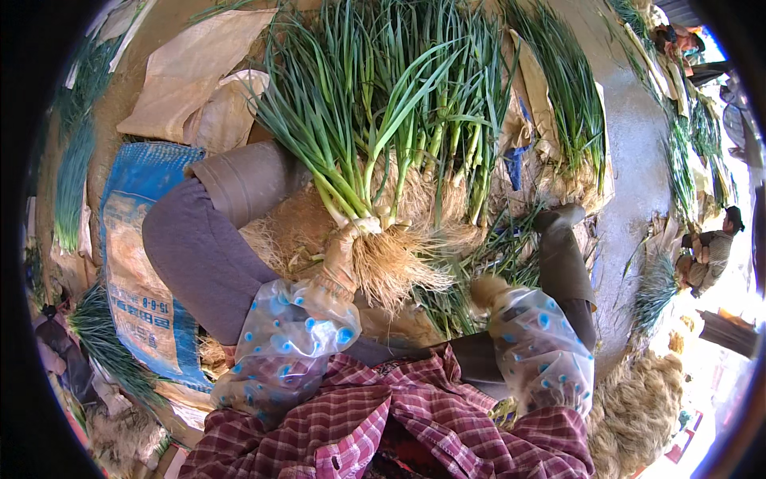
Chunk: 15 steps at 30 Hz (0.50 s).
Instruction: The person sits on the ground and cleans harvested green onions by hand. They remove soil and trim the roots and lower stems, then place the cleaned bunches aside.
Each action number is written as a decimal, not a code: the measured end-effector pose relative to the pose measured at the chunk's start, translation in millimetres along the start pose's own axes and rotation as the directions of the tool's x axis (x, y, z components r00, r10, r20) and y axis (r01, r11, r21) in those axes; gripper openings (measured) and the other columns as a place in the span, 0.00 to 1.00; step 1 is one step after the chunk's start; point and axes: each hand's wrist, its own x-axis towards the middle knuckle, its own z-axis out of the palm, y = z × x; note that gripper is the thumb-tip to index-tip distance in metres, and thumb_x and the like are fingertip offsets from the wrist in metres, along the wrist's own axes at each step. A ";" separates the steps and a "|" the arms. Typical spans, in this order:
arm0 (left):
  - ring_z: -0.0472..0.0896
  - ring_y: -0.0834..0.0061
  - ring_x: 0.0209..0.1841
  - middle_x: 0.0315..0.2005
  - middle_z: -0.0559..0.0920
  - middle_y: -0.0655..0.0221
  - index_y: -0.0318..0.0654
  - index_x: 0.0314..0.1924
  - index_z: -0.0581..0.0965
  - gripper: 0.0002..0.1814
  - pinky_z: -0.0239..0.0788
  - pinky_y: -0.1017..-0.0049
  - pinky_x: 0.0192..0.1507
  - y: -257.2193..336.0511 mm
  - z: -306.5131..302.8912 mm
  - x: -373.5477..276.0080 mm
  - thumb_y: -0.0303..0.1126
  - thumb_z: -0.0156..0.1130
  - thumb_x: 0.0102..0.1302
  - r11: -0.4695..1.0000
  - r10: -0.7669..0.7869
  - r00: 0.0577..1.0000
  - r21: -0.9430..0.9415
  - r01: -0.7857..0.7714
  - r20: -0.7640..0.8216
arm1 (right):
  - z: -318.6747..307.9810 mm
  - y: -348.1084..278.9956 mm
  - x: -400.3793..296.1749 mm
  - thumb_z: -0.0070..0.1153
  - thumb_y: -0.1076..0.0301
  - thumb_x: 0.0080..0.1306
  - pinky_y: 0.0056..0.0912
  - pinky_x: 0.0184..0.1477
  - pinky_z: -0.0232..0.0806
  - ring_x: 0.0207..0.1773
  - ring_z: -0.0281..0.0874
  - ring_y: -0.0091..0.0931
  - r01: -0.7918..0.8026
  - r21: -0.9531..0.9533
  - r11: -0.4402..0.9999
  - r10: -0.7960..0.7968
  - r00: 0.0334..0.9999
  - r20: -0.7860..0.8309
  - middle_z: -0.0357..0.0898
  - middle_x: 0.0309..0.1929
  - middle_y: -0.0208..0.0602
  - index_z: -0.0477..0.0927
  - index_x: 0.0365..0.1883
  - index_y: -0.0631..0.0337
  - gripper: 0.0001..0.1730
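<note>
Before me lies a large heap of long green leafy plants [419, 78] with pale stems and stringy roots, probably scallions or garlic. My left hand [339, 257], in a tan glove, grips a bunch of these plants [353, 197] at the base of their stems. Thin pale roots [395, 269] hang from that bunch beside the glove. My right hand [488, 291], also gloved and blurred, is apart from the bunch, above loose cut leaves; its fingers are too blurred to read. Clear plastic sleeves with blue dots cover both forearms.
A blue and white woven sack [149, 263] lies left of my bent leg. Another bundle of plants [568, 102] rests on sacking at the upper right. A pile of fibrous roots [637, 407] is at lower right. Another person [709, 254] sits at far right.
</note>
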 end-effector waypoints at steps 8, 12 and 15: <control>0.75 0.65 0.46 0.38 0.78 0.60 0.27 0.46 0.74 0.17 0.68 0.64 0.56 4.7 -0.1 -14.9 0.29 0.57 0.57 0.994 -0.008 0.974 -0.107 0.033 0.225 | -32.8 -137.1 13.3 0.54 0.51 0.65 0.38 0.41 0.73 0.37 0.79 0.29 0.255 0.966 -0.044 -0.583 0.779 -0.232 0.81 0.38 0.39 0.77 0.49 0.60 0.23; 0.75 0.59 0.46 0.38 0.76 0.65 0.33 0.48 0.74 0.17 0.70 0.63 0.51 8.9 5.4 -19.8 0.32 0.56 0.60 0.998 -0.058 0.984 -0.014 0.061 0.168 | -40.5 -185.6 21.1 0.60 0.62 0.63 0.28 0.38 0.70 0.32 0.77 0.24 0.440 0.815 -0.376 -0.319 0.765 -0.560 0.82 0.34 0.33 0.80 0.42 0.62 0.13; 0.74 0.58 0.46 0.38 0.76 0.66 0.37 0.50 0.74 0.18 0.72 0.63 0.46 5.4 -19.0 -8.0 0.32 0.57 0.59 0.997 -0.045 0.974 -0.047 0.056 0.223 | -48.0 -190.1 -8.4 0.61 0.61 0.63 0.17 0.26 0.65 0.23 0.74 0.19 0.604 0.795 -0.046 -0.115 0.788 -0.605 0.81 0.28 0.34 0.80 0.37 0.62 0.13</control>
